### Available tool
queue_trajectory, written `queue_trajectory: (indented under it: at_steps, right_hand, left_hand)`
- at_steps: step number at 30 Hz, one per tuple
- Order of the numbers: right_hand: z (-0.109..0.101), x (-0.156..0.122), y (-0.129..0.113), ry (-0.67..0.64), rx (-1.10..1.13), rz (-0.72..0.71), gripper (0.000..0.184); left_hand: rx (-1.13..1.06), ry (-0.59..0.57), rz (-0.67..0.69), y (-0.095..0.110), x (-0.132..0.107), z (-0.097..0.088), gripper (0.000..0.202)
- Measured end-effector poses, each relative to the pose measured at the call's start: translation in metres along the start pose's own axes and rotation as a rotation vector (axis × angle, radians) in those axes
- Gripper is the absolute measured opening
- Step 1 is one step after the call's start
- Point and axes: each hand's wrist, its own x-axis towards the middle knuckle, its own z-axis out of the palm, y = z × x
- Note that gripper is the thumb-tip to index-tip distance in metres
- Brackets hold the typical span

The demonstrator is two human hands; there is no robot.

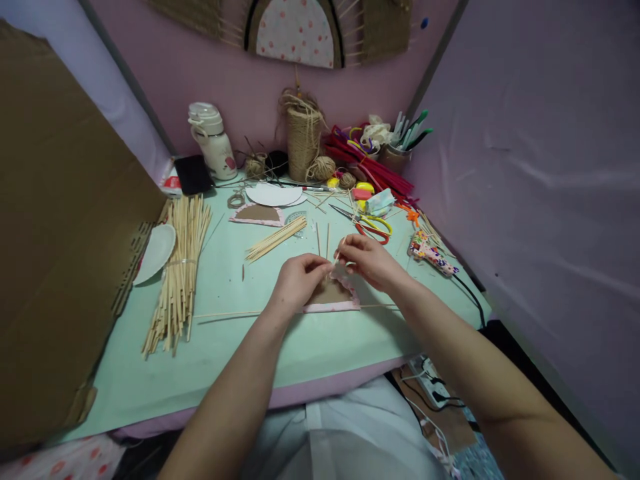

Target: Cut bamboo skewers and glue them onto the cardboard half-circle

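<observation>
A small half-round cardboard piece (331, 294) with a pink fabric rim lies on the mint-green table (225, 360). My left hand (300, 281) rests on its left side, fingers pinched on its top edge. My right hand (370, 260) is closed on a thin wooden stick (338, 254) at the piece's top. A long thin stick (227, 315) lies across under the piece.
A big bundle of wooden sticks (178, 270) and a white half-disc (156, 251) lie at the left beside a large cardboard sheet (55, 253). A smaller stick bunch (276, 239), another half-round piece (257, 215), scissors (367, 224), a glue gun (431, 253), twine rolls (321, 168) and a bottle (213, 141) stand further back.
</observation>
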Motion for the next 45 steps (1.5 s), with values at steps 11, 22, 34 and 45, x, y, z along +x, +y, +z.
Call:
queue_trajectory:
  at_steps: [11, 22, 34, 45]
  right_hand:
    - [-0.014, 0.036, 0.017, 0.140, -0.018, 0.229, 0.023]
    - [-0.011, 0.038, 0.024, 0.148, -0.047, 0.222, 0.023]
    - [-0.010, 0.038, 0.025, 0.161, -0.077, 0.181, 0.026]
    - [-0.012, 0.044, 0.037, 0.150, -0.151, 0.119, 0.025]
  left_hand:
    - [0.144, 0.087, 0.020, -0.011, 0.006, -0.008, 0.025]
    - [0.350, -0.223, 0.065, -0.005, -0.008, -0.011, 0.015]
    - [0.426, -0.269, 0.051, 0.002, -0.009, -0.012, 0.014]
    - [0.438, -0.260, 0.058, 0.001, -0.009, -0.012, 0.015]
